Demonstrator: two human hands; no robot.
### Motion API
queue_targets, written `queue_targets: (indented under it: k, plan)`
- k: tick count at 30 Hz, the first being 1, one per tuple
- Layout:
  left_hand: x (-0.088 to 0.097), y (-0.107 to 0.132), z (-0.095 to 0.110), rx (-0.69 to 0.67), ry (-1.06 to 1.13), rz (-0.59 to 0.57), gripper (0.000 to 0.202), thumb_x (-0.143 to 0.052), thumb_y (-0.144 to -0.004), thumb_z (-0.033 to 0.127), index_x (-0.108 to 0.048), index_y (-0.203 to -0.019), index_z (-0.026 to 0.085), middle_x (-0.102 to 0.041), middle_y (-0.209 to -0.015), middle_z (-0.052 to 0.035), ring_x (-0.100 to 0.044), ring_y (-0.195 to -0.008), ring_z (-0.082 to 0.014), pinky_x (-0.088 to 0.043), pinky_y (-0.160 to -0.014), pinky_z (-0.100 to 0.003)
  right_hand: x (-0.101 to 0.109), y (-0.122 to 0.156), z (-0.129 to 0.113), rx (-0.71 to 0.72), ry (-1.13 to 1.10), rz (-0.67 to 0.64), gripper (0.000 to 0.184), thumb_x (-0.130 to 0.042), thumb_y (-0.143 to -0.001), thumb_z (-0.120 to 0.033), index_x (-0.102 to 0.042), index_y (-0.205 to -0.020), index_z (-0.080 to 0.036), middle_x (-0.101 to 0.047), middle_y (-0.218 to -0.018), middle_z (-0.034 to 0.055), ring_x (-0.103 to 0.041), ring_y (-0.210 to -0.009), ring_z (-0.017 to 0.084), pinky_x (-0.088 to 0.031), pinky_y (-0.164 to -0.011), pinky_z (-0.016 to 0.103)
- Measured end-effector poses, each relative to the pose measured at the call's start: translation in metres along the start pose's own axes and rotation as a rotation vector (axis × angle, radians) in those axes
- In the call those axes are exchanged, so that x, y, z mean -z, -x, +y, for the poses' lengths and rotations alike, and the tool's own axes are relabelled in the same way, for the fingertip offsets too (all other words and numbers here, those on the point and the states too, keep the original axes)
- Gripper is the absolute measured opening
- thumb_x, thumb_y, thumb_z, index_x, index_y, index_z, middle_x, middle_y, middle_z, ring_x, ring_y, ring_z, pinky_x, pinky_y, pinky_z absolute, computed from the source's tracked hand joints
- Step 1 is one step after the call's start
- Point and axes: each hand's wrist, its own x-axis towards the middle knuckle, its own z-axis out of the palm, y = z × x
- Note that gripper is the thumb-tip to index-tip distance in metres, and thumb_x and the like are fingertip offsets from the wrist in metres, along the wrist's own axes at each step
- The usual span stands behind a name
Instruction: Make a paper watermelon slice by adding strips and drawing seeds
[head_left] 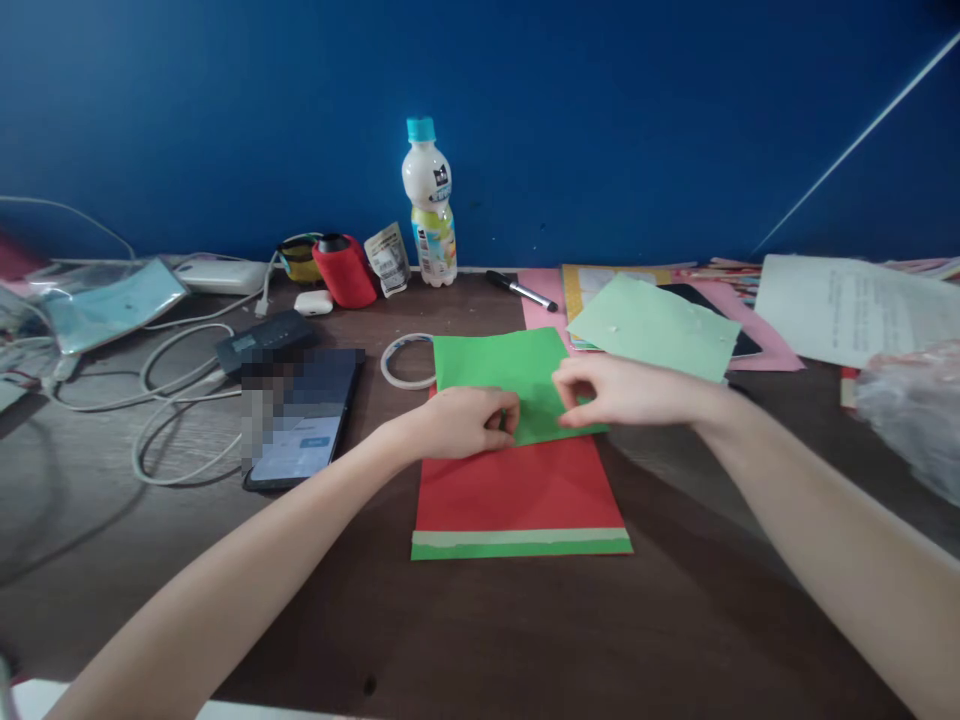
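Note:
A sheet of green paper [517, 362] lies over the upper part of a red sheet [514, 490]. Along the red sheet's near edge runs a green strip [525, 549] with a pale, uneven border above it. My left hand [469, 420] rests on the left half of the green paper, its fingers curled in a pinch near the lower edge. At the paper's right side is my right hand [596, 390], thumb and fingers bent together against the sheet. How much paper sits between the fingertips is partly hidden.
Left of the sheets lie a roll of tape [386, 362], a phone [304, 430] and looped white cables [139, 420]. Behind stand a bottle [431, 215] and a red object [345, 275]. A marker [521, 291], pale green paper [656, 325] and a plastic bag [919, 410] lie to the right.

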Motion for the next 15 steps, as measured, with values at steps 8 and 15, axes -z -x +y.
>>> queue_targets:
  k: [8, 15]
  plan:
    - [0.000, 0.001, 0.000, 0.009, 0.028, 0.008, 0.009, -0.050, -0.072, 0.026, -0.052, -0.077, 0.019, -0.049, -0.068, 0.0034, -0.045, -0.060, -0.0101, -0.030, -0.052, -0.021, -0.034, -0.015, -0.013, 0.046, -0.033, 0.049, 0.022, -0.056, -0.070, -0.039, -0.047, -0.066, -0.018, -0.048, -0.070, 0.0000, -0.045, -0.066, 0.013, -0.030, -0.054, 0.024]
    - [0.010, 0.006, -0.003, 0.098, -0.195, -0.019, 0.018, -0.056, -0.070, 0.036, -0.056, -0.076, 0.019, -0.044, -0.079, -0.0020, -0.047, -0.077, -0.0175, -0.035, -0.067, -0.028, -0.032, -0.015, -0.009, 0.100, -0.027, 0.033, 0.022, -0.055, -0.072, -0.034, -0.045, -0.062, -0.018, -0.048, -0.069, -0.0005, -0.044, -0.066, 0.013, -0.029, -0.056, 0.024]
